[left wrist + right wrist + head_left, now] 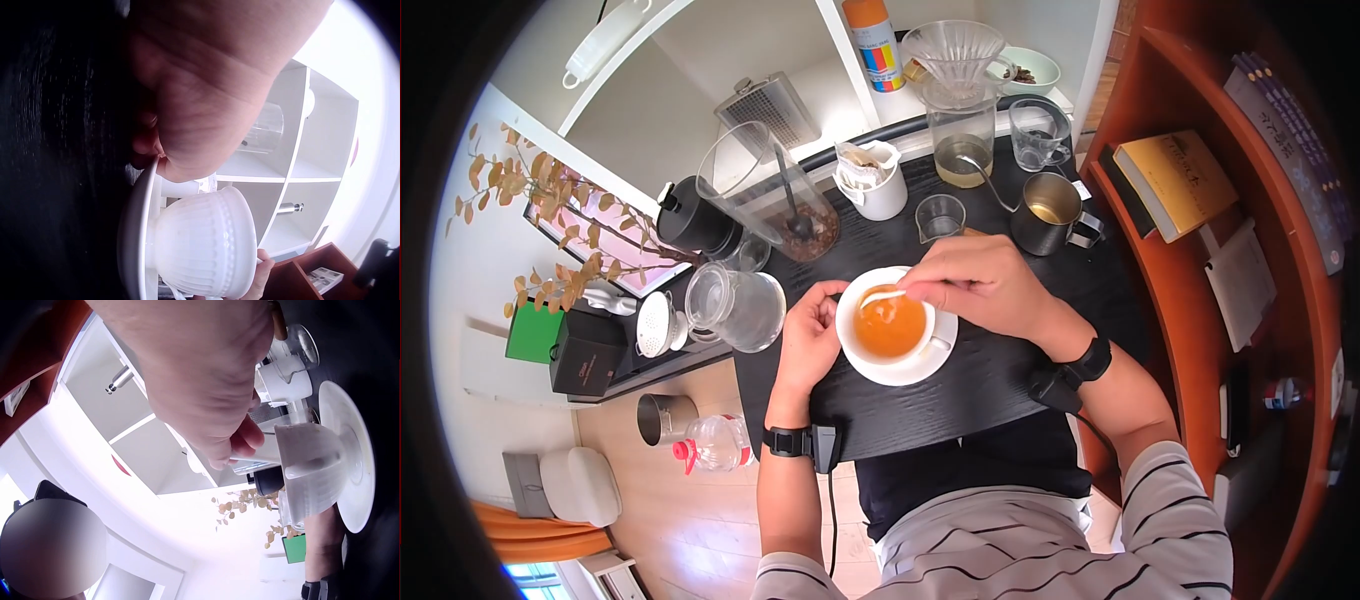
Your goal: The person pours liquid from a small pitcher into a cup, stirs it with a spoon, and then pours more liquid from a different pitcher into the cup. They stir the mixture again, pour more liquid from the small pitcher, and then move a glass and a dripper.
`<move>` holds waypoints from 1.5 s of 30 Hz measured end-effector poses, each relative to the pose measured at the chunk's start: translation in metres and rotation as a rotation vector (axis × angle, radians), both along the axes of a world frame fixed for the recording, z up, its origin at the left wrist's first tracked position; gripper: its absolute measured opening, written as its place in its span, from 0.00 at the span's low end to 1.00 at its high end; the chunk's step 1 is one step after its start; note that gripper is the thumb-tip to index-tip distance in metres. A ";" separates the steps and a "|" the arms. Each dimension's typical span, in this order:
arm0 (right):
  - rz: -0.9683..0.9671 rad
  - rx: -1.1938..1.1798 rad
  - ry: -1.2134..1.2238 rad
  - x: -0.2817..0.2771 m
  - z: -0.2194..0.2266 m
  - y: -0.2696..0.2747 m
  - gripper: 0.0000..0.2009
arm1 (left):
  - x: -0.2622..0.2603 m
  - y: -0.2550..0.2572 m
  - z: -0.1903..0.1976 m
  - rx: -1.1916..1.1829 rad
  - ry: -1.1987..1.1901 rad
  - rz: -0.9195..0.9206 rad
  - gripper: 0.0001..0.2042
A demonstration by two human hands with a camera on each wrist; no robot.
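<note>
A white cup (852, 345) of orange-brown liquid stands on a white saucer (905, 377); its ribbed side (200, 240) shows in the left wrist view. The right hand (985, 285) pinches a white spoon (265, 450) between thumb and fingers, its other end in the liquid. Beside the cup, the left hand (810, 338) touches the saucer's rim (142, 206) with curled fingers; whether the thumb and fingers pinch the rim is partly hidden.
Behind the cup stand a small glass beaker (941, 216), a white mug (883, 195) and a metal pitcher (1045, 225). A glass jug (740, 310) is left of the left hand. Farther back are a dripper (955, 60) and a tall clear container (765, 190).
</note>
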State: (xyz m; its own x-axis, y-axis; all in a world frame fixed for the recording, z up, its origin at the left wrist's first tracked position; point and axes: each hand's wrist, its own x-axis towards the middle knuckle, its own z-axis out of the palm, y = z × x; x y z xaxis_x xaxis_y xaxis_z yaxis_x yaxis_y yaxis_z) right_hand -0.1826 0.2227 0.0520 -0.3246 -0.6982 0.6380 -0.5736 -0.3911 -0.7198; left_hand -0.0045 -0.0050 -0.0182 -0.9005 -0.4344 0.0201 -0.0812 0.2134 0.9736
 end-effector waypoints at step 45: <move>-0.171 0.286 0.088 0.035 0.031 0.010 0.07 | 0.007 -0.001 0.014 -0.320 0.085 0.047 0.10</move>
State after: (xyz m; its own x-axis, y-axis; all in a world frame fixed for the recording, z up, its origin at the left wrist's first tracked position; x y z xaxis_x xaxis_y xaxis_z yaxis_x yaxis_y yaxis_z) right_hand -0.1473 0.2327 0.0828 -0.4046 -0.7932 0.4552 -0.6785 -0.0733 -0.7309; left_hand 0.0029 -0.0062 -0.0041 -0.8688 -0.4353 0.2360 -0.0201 0.5072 0.8616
